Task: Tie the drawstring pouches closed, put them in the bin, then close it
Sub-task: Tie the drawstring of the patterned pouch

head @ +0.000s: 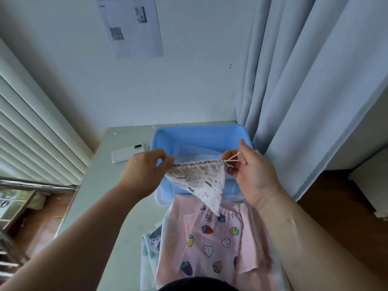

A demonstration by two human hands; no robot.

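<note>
The white pouch (201,183) was thin, matt cloth with a small printed pattern, and its drawstring (232,158) was a thin pale cord. The bin (165,139) was smooth blue plastic with a soft sheen. The pink cloth (210,244) looked matt, printed and lightly creased. The table (109,185) had a smooth, dull, pale top. The phone (126,155) was glossy white, the sheet (134,28) on the wall matt printed paper, the curtain (304,80) soft matt fabric, the rail (37,184) shiny metal, and the floor (336,206) brown wood with a slight gloss.

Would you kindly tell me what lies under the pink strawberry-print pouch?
A white printed cloth sticks out from under the pink pouch at its left edge; whatever else lies beneath is covered.
</note>
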